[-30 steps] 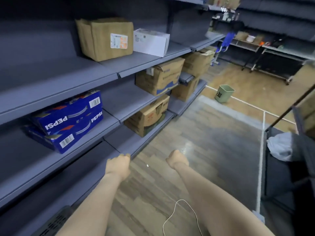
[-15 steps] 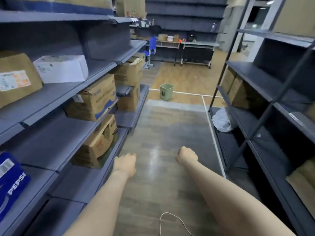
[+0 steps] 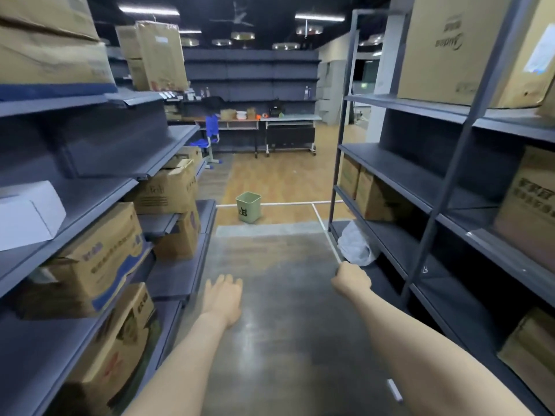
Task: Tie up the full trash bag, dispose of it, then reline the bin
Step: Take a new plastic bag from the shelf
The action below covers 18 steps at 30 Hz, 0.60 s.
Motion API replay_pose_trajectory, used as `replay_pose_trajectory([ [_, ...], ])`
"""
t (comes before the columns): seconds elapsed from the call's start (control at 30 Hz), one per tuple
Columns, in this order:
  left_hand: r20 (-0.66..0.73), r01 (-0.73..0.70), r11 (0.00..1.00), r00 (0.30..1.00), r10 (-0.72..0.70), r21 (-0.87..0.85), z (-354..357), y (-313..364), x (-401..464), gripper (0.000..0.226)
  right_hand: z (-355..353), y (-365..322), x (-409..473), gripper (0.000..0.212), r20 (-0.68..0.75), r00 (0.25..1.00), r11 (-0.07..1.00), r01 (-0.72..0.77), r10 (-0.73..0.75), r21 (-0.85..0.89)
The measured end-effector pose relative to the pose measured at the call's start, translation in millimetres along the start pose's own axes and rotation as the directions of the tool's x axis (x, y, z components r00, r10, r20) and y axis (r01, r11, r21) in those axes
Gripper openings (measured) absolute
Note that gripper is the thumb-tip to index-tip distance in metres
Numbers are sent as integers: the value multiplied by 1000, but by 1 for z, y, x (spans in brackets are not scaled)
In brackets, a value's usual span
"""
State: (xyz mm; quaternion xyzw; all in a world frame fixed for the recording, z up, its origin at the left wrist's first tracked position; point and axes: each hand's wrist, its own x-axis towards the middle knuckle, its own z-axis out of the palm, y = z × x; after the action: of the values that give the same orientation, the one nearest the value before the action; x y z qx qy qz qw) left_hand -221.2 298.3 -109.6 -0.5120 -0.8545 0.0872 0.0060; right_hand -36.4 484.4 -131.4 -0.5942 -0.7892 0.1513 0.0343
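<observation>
A small pale green bin (image 3: 248, 207) stands on the wooden floor at the far end of the aisle, with no liner showing at its rim. A crumpled white plastic bag (image 3: 356, 246) lies on the bottom shelf of the right rack. My left hand (image 3: 223, 297) is stretched forward over the grey floor, fingers loosely extended, holding nothing. My right hand (image 3: 352, 280) is curled into a fist just below and in front of the white bag, apart from it, with nothing visible in it.
Grey shelving (image 3: 99, 205) with cardboard boxes (image 3: 99, 256) lines the left of the aisle. A dark metal rack (image 3: 426, 187) with boxes lines the right. Beyond the bin stand tables (image 3: 288, 120) and a blue chair (image 3: 210, 136). White tape lines (image 3: 288, 203) mark the floor.
The view has swung right and lifted to look straight down the aisle. My left hand has gone from a fist to loosely extended fingers. My right fist now sits nearer the white bag.
</observation>
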Motion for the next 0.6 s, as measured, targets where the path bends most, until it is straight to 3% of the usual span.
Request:
replay_pose_trajectory([
  [0.17,-31,-40,999,999,40,-8,-6,-40,71,43,2,-50,56,28,19,999,998,31,-31,-47],
  [0.3,-10,-33,999,999,32,-13,-4,-86,131,48,-1,-89,97,8,84,993,995,84,-79,-57],
  [0.43,25,-50,999,998,50,-10,-5,-103,182,44,-2,-97,127,28,82,994,996,77,-73,-44],
  [0.6,23,-131,991,991,131,-22,-8,-83,243,48,-3,-89,169,33,137,990,996,-27,39,-91],
])
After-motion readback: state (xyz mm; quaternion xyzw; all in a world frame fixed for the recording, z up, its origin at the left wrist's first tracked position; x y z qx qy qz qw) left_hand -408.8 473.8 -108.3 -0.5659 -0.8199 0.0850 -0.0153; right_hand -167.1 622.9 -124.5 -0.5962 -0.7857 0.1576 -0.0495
